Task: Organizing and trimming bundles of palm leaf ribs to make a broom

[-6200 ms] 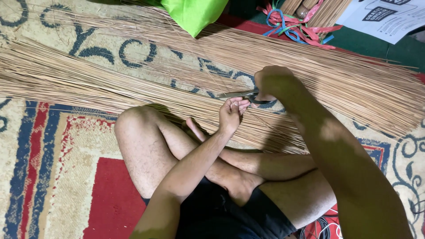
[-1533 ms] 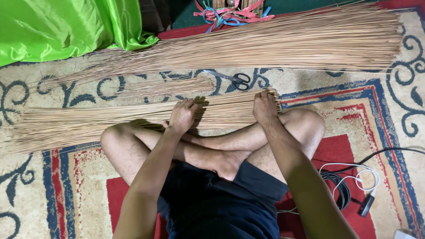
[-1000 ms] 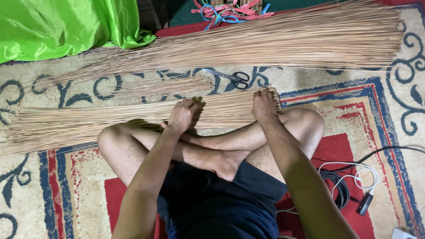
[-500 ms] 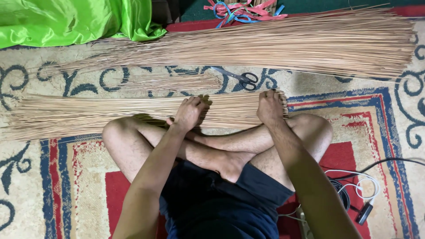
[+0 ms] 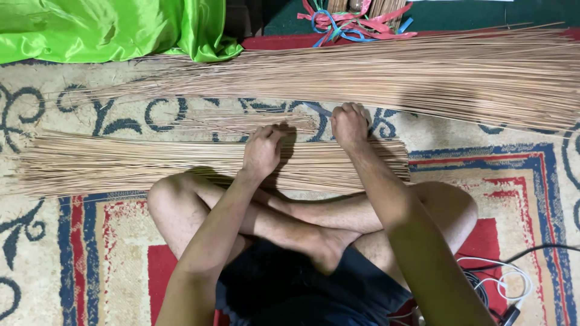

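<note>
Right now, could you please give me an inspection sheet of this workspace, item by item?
Surface: patterned carpet in cream, blue and red.
Job's things: near bundle of thin sticks lies across the crossed legs; a larger far bundle lies beyond; a small loose sheaf between them.
Clutter: red and blue ribbons at the top edge.
Grippers: left hand rests on the near bundle; right hand reaches just past it, what it touches hidden.
Cables: white and black cables, lower right.
Surroundings: green cloth, upper left.
</note>
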